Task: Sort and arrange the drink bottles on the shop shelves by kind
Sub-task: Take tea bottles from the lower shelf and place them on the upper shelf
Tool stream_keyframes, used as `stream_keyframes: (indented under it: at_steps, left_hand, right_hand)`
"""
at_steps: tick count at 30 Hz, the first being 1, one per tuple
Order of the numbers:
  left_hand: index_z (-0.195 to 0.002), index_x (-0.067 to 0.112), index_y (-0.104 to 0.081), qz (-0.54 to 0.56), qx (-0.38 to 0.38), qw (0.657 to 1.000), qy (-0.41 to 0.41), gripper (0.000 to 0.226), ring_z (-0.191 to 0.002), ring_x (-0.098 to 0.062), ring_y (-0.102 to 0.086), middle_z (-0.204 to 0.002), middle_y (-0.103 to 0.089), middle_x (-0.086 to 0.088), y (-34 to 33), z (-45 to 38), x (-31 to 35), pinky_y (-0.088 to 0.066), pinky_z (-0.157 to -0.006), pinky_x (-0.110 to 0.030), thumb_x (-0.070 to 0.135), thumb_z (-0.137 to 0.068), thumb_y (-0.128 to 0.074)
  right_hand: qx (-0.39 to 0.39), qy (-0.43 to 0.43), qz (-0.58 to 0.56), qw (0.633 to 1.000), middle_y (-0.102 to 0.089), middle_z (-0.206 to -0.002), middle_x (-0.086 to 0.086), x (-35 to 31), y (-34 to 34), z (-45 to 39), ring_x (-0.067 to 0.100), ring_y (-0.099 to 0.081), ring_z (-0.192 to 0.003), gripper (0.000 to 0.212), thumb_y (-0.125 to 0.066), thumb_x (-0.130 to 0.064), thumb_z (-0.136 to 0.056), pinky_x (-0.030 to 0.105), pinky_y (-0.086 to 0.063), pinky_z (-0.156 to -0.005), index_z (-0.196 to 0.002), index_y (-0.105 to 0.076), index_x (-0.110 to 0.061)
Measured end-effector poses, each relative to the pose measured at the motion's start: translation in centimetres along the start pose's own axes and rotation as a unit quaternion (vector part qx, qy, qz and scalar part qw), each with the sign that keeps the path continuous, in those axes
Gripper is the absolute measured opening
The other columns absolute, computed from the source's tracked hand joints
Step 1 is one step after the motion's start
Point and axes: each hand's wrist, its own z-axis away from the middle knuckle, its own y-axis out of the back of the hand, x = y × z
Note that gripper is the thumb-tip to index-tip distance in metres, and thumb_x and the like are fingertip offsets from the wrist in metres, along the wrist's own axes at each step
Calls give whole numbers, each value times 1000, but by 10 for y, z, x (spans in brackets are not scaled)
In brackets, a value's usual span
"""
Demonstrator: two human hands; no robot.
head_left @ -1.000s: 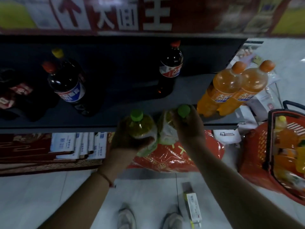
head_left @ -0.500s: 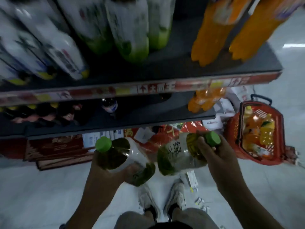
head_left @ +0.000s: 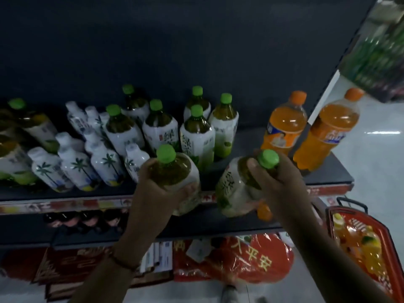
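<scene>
The left hand [head_left: 153, 184] grips one green-capped tea bottle [head_left: 175, 171] and the right hand [head_left: 277, 180] another [head_left: 236, 189], its white label bearing dark Chinese characters, both held just near of the shelf [head_left: 323, 178]. Matching tea bottles [head_left: 196, 136] stand behind, white palm-tree bottles [head_left: 76, 167] left, orange soda bottles [head_left: 282, 125] right. A red basket [head_left: 384, 235] sits lower right.

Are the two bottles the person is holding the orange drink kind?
No, the left hand and right hand each grip a green-capped tea bottle; the orange drink bottles stand on the shelf.
</scene>
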Motion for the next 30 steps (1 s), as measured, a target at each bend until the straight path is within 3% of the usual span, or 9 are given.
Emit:
stream_keyframes:
  at_steps: [4,6,9,15,18,20,24,27,30]
  left_hand:
    - [-115,40,-51,-9,16,1000,-8,71,-98,1,-66,-110,-68,12,-28,-31,9,-58,-88,-35,40,-59,-94]
    - [-121,32,-52,-28,31,999,-21,70,-98,6,-64,-112,-68,13,-39,-41,9,-58,-86,-27,38,-63,-92]
    - [-128,29,-49,-48,42,998,-25,76,-108,-4,-63,-121,-64,8,-45,-55,2,-57,-92,-36,43,-66,-90]
    - [-140,34,-36,-103,77,991,-23,98,-121,-16,-58,-135,-55,5,-45,-87,-4,-54,-97,-46,70,-61,-81]
    - [-144,28,-32,-134,68,989,-9,97,-121,-20,-58,-138,-51,-2,-50,-93,3,-54,-95,-38,63,-66,-79]
    - [-147,26,-28,-175,75,982,-1,99,-123,-28,-54,-141,-46,-8,-51,-92,3,-52,-97,-43,56,-69,-79]
    - [-152,38,-11,-212,57,975,23,107,-123,-30,-54,-144,-44,-8,-43,-80,13,-54,-90,-54,70,-69,-72]
    - [-153,27,-18,-312,89,944,-55,92,-129,-35,-48,-149,-41,-12,-52,-59,34,-52,-93,-56,53,-81,-69]
    - [-146,18,-40,-321,38,919,-226,67,-133,-28,-45,-146,-45,-9,-82,-34,65,-47,-101,-47,44,-90,-66]
  right_hand:
    - [-48,-27,23,998,-66,-87,-6,13,-30,-68,5,-65,-79,11,-63,-35,-91,22,-52,-59,-97,-58,-28]
    - [-73,-30,38,996,-67,-91,-10,27,-42,-89,4,-65,-84,15,-60,-43,-90,28,-55,-65,-101,-58,-33]
    - [-69,-20,54,996,-64,-99,-14,36,-55,-113,2,-61,-90,20,-56,-47,-90,34,-54,-76,-107,-56,-35]
    - [-92,34,4,995,-52,-109,-9,50,-62,-131,-3,-54,-92,11,-57,-33,-94,16,-45,-72,-104,-51,-34]
    - [-99,49,-18,994,-58,-101,0,52,-64,-140,10,-58,-90,9,-59,-26,-94,22,-46,-72,-101,-54,-28]
    - [-108,56,-16,992,-59,-103,-1,49,-62,-141,9,-60,-92,15,-59,-25,-93,25,-49,-73,-107,-54,-25]
    - [-181,100,45,977,-59,-113,-11,39,-38,-129,1,-59,-102,28,-59,-32,-93,29,-55,-79,-120,-48,-32]
    - [-178,140,127,966,-45,-143,-13,41,-3,-110,-3,-43,-128,53,-62,-35,-92,20,-47,-96,-140,-39,-35]
    - [-132,183,189,956,-37,-144,-20,45,49,-90,-15,-34,-127,50,-59,-38,-91,3,-37,-93,-138,-42,-34]
